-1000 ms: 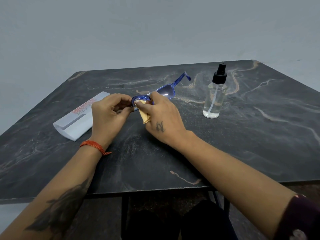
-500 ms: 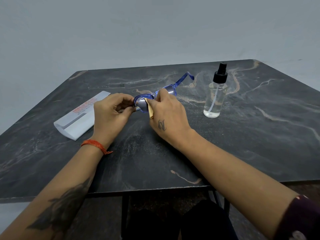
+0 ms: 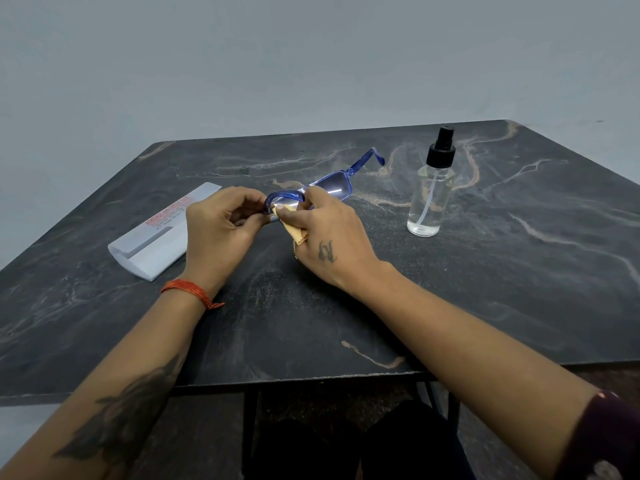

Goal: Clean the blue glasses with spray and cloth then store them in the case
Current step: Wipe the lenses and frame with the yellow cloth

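Hands meet over the table (image 3: 485,306): left hand (image 3: 221,233) pinches glasses (image 3: 332,183), right hand (image 3: 325,233) pinches cloth (image 3: 294,230) on a lens; bottle (image 3: 429,199) holds a little clear liquid.

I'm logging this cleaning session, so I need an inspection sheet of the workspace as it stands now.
Surface: dark marbled table, bottle and case resting on it.
Job's things: blue glasses held above the table; tan cloth against the left lens; spray bottle upright at right; white case at left, lying flat.
Clutter: nothing seen.
Hands: left hand pinches the frame end; right hand pinches the cloth on the lens.
Cables: nothing seen.
Surroundings: plain grey wall.
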Demonstrator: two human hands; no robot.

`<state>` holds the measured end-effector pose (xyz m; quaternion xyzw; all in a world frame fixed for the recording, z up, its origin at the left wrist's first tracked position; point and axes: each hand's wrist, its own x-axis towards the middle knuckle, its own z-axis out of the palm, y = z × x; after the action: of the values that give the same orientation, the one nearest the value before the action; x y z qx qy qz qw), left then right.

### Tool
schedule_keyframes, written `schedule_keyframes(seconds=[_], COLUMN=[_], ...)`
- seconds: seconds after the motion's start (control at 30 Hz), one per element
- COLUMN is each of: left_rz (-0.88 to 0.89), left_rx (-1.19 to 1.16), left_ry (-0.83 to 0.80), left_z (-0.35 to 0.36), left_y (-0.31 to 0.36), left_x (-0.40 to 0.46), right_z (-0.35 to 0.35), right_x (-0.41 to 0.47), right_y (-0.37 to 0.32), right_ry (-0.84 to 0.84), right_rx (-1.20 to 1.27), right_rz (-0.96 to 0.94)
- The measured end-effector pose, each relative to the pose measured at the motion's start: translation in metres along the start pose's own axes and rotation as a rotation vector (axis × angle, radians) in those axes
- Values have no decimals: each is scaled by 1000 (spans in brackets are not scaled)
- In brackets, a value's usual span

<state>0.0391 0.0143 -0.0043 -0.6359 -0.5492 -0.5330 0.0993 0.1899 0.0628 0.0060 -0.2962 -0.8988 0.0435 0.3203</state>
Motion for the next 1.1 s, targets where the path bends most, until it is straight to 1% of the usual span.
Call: schedule_keyframes(seconds=[0.13,0.3,0.37,0.6,0.93,1.1], left_rz=[11,-8,-16,3,-14,-21], left_rx=[18,-2,-14,17,18,15], left_ry=[1,14,17,30,33,31], left_z=[0,1,2,1,1,1], left_y=[0,-2,-2,-2,0,-1], left_x=[1,0,0,0,0,0], right_z=[-3,-3,-2,0,-3,-5], right_x=[-1,1,1,-1,-2,-3], right_y=[-2,1,1,0,-4,-1], right_ry=[-53,-47,-36,-18,-43,-7], right_rx=[-124,-211,-222,-214,-90,-77], right_rz=[-13,98,115,100,22,20])
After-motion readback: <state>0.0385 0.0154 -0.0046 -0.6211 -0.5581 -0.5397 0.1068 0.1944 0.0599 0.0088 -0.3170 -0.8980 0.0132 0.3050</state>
